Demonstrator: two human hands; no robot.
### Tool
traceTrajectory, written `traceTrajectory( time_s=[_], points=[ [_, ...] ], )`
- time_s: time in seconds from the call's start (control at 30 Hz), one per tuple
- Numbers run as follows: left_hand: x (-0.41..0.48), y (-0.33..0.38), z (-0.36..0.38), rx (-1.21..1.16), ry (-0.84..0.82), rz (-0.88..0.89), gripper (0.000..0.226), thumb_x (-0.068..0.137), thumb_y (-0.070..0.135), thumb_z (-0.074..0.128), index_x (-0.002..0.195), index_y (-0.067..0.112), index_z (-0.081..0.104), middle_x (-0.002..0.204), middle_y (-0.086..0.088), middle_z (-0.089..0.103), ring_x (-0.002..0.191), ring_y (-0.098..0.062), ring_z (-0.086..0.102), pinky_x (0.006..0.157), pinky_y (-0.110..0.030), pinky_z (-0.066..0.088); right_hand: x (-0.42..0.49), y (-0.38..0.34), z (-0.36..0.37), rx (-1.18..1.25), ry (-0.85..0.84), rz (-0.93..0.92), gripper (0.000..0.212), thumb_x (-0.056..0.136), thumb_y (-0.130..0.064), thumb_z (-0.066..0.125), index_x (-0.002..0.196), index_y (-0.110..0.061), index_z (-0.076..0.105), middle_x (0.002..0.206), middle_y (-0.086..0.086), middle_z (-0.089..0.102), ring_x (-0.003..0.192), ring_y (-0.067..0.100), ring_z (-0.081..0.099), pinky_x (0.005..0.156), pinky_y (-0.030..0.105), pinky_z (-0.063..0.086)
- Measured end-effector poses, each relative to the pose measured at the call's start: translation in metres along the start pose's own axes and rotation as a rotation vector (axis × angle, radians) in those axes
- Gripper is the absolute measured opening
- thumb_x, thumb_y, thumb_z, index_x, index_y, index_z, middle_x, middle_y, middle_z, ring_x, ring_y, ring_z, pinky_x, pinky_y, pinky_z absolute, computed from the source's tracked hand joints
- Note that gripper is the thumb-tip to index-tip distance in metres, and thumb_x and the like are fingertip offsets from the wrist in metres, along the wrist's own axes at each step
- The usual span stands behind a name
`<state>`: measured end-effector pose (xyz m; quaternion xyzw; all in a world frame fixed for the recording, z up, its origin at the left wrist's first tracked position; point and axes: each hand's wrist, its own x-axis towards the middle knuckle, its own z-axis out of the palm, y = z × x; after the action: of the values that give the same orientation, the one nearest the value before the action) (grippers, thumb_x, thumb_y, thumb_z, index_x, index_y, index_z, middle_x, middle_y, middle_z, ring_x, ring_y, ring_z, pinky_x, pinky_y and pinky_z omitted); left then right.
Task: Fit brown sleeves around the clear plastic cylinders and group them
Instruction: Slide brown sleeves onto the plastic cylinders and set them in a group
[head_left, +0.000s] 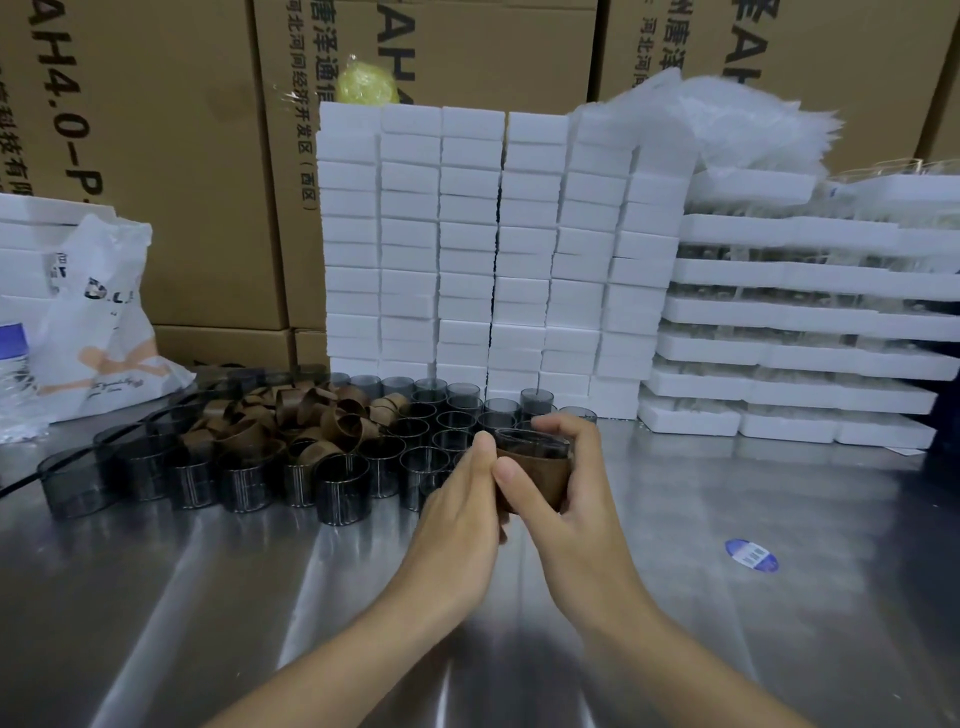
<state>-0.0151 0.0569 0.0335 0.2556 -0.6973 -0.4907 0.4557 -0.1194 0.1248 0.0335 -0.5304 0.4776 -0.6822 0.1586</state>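
Centre of frame, just above the desk (218, 597): both hands are closed round one clear cylinder (530, 440) wearing a brown sleeve (537, 475).
- The left hand (460, 501) presses against the sleeve's left side with the thumb tip up at the rim. The rest of its fingers are hidden behind the piece.
- The right hand (571, 504) wraps it from the right. The thumb lies across the sleeve's front, and the fingers (558, 427) curl over the far rim.
- The sleeve covers the lower part of the cylinder. A clear band shows above it. Whether the piece touches the desk, cannot tell.

Left of centre:
- A block of bare cylinders (337, 483) stands upright on the desk in close rows, many touching.
- A heap of loose sleeves (291, 415) lies on top of and among the left-hand rows.

Behind, upper centre: a wall of white foam blocks (467, 234) in neat columns, with a yellow wrapped lump (366, 83) on top.

Right of frame:
- Stacked foam trays (805, 312).
- Crumpled clear plastic (727, 119) above them.

Far left: a white printed bag (98, 332).

Background: cardboard cartons (156, 130) with printed lettering.

Lower right of the desk: a blue oval sticker (751, 555), well apart from the hands.
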Motion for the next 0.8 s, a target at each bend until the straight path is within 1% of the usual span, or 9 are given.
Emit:
traceTrajectory(
  time_s=[0.07,0.13,0.2,0.23,0.33,0.43,0.5,0.67,0.8],
  points=[
    [0.001,-0.001,-0.004,0.024,0.02,0.126,0.049,0.088,0.092,0.012,0.102,0.063,0.049,0.094,0.04,0.064,0.09,0.015,0.063,0.072,-0.003,0.043,0.002,-0.003,0.0,0.011,0.039,0.016,0.053,0.083,-0.059,0.082,0.128,-0.047,0.056,0.105,-0.004,0.08,0.1,0.016,0.077,0.088,0.028,0.062],
    [0.002,-0.002,-0.002,-0.05,-0.025,0.162,0.048,0.097,0.083,0.015,0.122,0.059,0.048,0.108,0.029,0.068,0.103,0.002,0.068,0.09,-0.019,0.055,0.001,-0.005,0.003,0.055,0.065,0.044,0.049,0.08,-0.056,0.084,0.123,-0.045,0.063,0.106,-0.003,0.08,0.101,0.014,0.078,0.083,0.026,0.063],
    [0.0,-0.002,0.0,-0.149,-0.099,0.127,0.048,0.103,0.072,0.019,0.131,0.056,0.054,0.113,0.02,0.074,0.104,-0.01,0.074,0.084,-0.042,0.067,-0.002,-0.006,0.007,0.1,0.053,0.071,0.04,0.084,-0.048,0.082,0.119,-0.038,0.067,0.103,-0.006,0.08,0.093,0.008,0.077,0.068,0.02,0.062],
    [-0.002,0.0,0.001,-0.178,-0.12,0.112,0.048,0.104,0.069,0.02,0.132,0.054,0.057,0.112,0.016,0.075,0.102,-0.015,0.074,0.078,-0.043,0.069,-0.003,-0.007,0.008,0.111,0.042,0.078,0.039,0.084,-0.048,0.08,0.119,-0.036,0.066,0.101,-0.007,0.079,0.089,0.005,0.076,0.064,0.019,0.06],
    [-0.004,-0.002,0.002,-0.152,-0.116,0.124,0.046,0.112,0.061,0.018,0.128,0.047,0.058,0.108,0.011,0.076,0.098,-0.014,0.074,0.072,-0.028,0.065,-0.005,-0.011,0.009,0.14,0.03,0.087,0.046,0.081,-0.053,0.08,0.118,-0.032,0.062,0.097,-0.006,0.078,0.082,0.004,0.074,0.063,0.024,0.062],
    [-0.005,-0.003,0.0,-0.131,-0.104,0.145,0.043,0.118,0.046,0.017,0.117,0.048,0.06,0.108,0.013,0.074,0.102,-0.007,0.073,0.077,-0.022,0.061,-0.005,-0.014,0.011,0.094,0.033,0.075,0.05,0.082,-0.057,0.081,0.118,-0.032,0.057,0.104,0.002,0.078,0.096,0.023,0.078,0.075,0.048,0.068],
    [-0.006,-0.002,0.001,-0.126,-0.093,0.164,0.044,0.117,0.051,0.016,0.115,0.048,0.06,0.109,0.012,0.073,0.106,-0.008,0.072,0.08,-0.022,0.06,-0.005,-0.015,0.011,0.052,0.051,0.049,0.051,0.083,-0.06,0.08,0.118,-0.03,0.056,0.102,0.005,0.076,0.098,0.031,0.077,0.083,0.061,0.065],
    [-0.006,-0.001,0.001,-0.16,-0.082,0.203,0.055,0.101,0.073,0.019,0.119,0.042,0.061,0.115,0.002,0.07,0.116,-0.018,0.069,0.097,-0.034,0.059,-0.004,-0.016,0.01,0.002,0.064,0.023,0.05,0.084,-0.065,0.076,0.114,-0.031,0.056,0.099,0.014,0.07,0.096,0.038,0.073,0.084,0.064,0.062],
    [-0.004,-0.003,0.001,-0.155,-0.079,0.185,0.045,0.108,0.06,0.019,0.116,0.046,0.06,0.109,0.009,0.074,0.104,-0.011,0.074,0.081,-0.025,0.062,-0.002,-0.013,0.01,-0.01,0.047,0.016,0.047,0.085,-0.064,0.075,0.112,-0.031,0.054,0.097,0.014,0.069,0.095,0.039,0.072,0.083,0.065,0.061]
  ],
)
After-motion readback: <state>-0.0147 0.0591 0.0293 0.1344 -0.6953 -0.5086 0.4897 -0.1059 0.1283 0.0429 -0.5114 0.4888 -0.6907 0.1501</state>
